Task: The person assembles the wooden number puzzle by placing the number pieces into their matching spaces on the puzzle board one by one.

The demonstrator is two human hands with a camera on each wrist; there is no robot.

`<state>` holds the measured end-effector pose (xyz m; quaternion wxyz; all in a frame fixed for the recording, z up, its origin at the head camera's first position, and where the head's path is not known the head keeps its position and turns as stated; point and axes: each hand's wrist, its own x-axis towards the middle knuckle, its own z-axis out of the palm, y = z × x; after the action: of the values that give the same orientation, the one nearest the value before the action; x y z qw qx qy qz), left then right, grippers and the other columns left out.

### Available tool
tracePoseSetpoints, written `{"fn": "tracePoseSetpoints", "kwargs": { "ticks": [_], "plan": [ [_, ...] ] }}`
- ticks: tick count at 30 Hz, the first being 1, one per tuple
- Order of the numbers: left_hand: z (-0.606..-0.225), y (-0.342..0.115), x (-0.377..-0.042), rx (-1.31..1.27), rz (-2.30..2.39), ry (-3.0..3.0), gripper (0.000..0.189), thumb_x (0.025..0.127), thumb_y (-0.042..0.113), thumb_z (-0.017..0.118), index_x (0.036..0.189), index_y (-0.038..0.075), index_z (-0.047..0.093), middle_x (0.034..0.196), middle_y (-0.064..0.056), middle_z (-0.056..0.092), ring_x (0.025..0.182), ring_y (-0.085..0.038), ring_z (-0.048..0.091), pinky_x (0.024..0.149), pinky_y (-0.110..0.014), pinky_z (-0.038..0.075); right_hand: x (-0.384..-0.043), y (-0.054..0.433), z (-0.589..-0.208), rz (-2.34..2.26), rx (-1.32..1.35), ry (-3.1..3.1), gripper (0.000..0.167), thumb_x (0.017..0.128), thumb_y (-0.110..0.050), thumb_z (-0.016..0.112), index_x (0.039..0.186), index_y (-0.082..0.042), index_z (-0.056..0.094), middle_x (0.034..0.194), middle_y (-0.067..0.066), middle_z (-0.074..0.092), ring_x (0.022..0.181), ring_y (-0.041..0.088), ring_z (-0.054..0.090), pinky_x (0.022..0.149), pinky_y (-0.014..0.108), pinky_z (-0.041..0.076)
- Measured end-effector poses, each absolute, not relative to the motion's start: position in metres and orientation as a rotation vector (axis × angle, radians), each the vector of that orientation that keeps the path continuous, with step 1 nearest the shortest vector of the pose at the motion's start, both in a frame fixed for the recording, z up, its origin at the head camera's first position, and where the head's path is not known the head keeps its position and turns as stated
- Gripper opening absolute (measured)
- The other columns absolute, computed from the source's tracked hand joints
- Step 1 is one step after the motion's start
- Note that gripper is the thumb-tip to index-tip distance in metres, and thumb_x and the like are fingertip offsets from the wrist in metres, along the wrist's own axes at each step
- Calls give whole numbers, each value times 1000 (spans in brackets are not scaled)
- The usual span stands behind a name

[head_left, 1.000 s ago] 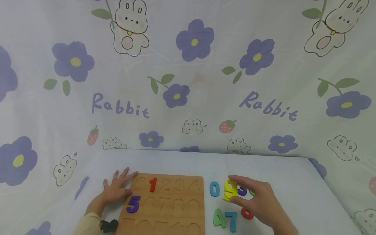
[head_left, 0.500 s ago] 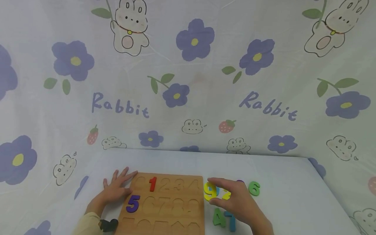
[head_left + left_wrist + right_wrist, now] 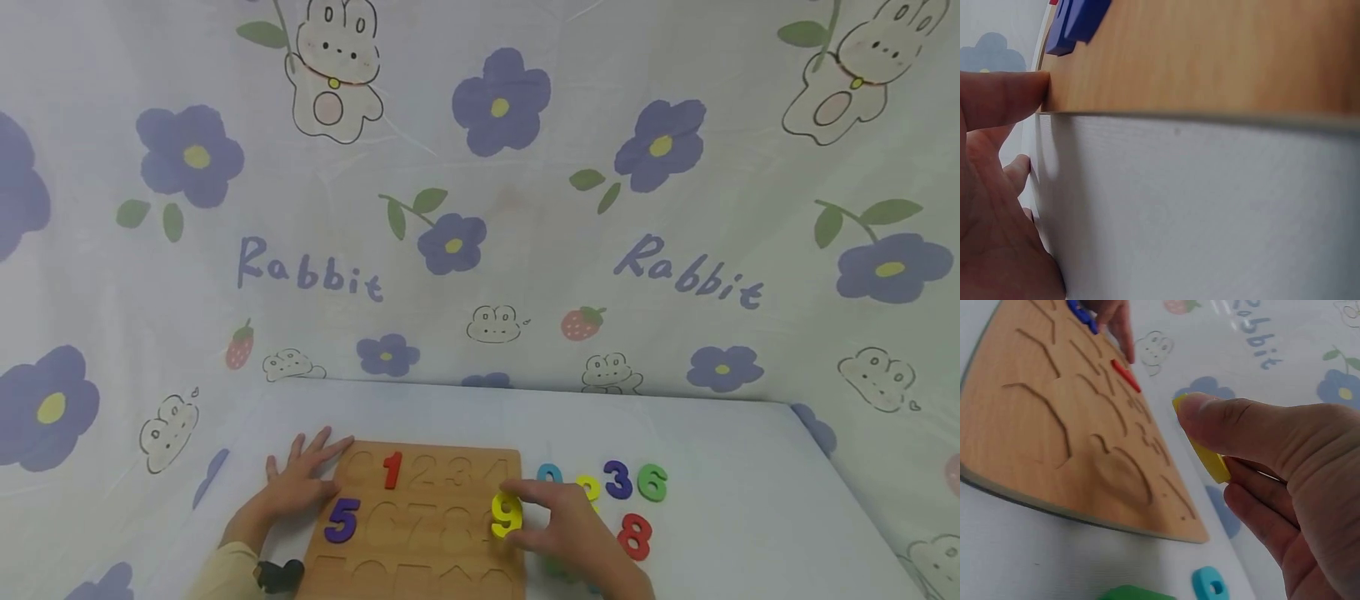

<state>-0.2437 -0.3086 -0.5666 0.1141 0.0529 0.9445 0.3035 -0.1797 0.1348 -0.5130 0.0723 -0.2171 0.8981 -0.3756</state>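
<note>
Grip of the right hand [image 3: 573, 525] is found clamped on the yellow 9 [image 3: 507, 517], index finger at its twelve o'clock edge and thumb at its six, the face left in plain sight. We place the piece over the three o'clock side of the wooden board [image 3: 427, 543] and, by the right wrist view, raised clear of it. In our judgement the step in hand is seating the 9 in the partly hidden recess [image 3: 487, 527] beneath. We advise easing it slightly toward nine o'clock until the outlines agree, levelling it, lowering both ends together, then freeing the thumb and pressing the middle flat. We note the left hand [image 3: 300, 483] with fingers spread apart and thumb touching the board's ten o'clock edge, in our view a fair brace. As to appearance, we record the 9 as bright, even yellow, reading upright from the head view, thick at the edge, closed loop at twelve o'clock; fine wear is too small to tell. Purple 5 [image 3: 342, 522] lies on the board at nine o'clock, red 1 [image 3: 392, 472] at eleven.
</note>
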Motion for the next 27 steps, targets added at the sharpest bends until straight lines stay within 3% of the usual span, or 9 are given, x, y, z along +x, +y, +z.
{"fn": "tracePoseSetpoints", "kwargs": {
  "ticks": [6,13,19,27],
  "plan": [
    [-564,-307,-243,152,885,2774,77,92,19,71,166,21,49,181,-28,13,161,-67,-11,113,-91,-22,-184,129,-530,-1109,-660,2669,56,88,-30,93,140,-16,75,136,-5,78,121,22,74,106,52,62],
    [-563,-307,-241,153,883,2778,77,93,19,71,166,21,49,181,-28,13,161,-67,-11,112,-91,-22,-186,121,-544,-1075,-622,2639,55,90,-24,91,142,-17,73,143,-2,75,129,26,71,112,57,58],
    [-561,-306,-241,155,890,2777,76,93,19,70,166,21,49,181,-28,13,162,-66,-11,113,-91,-22,-187,115,-547,-1051,-570,2613,55,89,-20,92,141,-17,73,140,0,76,119,22,70,110,55,59],
    [-561,-306,-240,147,891,2778,76,93,19,72,166,20,49,181,-29,13,162,-66,-11,113,-90,-22,-187,113,-547,-964,-594,2624,56,90,-25,92,141,-17,73,140,0,76,121,23,71,111,55,58]
  ]
}}
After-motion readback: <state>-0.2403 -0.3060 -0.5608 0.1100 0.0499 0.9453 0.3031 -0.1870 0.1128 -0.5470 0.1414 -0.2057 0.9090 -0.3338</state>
